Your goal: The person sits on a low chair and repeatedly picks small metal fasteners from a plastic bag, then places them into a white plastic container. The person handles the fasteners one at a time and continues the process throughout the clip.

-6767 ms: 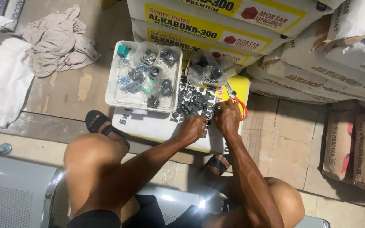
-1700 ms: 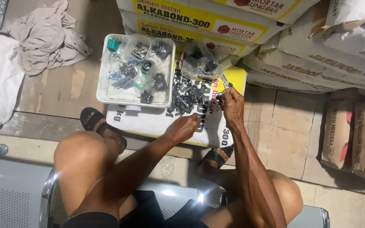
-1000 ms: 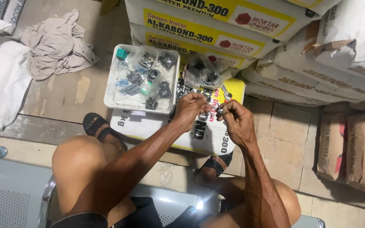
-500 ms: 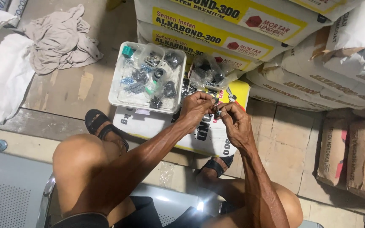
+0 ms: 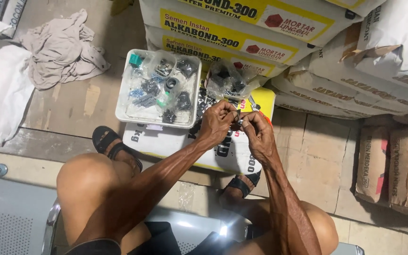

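Note:
My left hand [image 5: 218, 121] and my right hand [image 5: 257, 130] meet fingertip to fingertip over a white and yellow sack [image 5: 175, 141] lying flat on the floor. Between the fingertips both pinch a small dark metal part [image 5: 240, 122]. A pile of similar dark small parts lies on the sack just beyond my hands, mostly hidden by them. Left of my hands stands a white square tray [image 5: 123, 106] holding small clear bags of dark hardware and a green piece. A clear plastic bag of dark parts [image 5: 227, 78] lies behind my hands.
Stacked sacks [image 5: 242, 28] with yellow labels rise behind the tray, and more sacks [image 5: 393, 165] lie at the right. A crumpled grey cloth [image 5: 62, 47] lies on the floor at the upper left. I sit on a grey metal bench [image 5: 10, 217], my sandalled feet [image 5: 114, 146] on the floor.
My left hand has left the pile and come up to my right hand. Both hands now hold the small part together above the sack.

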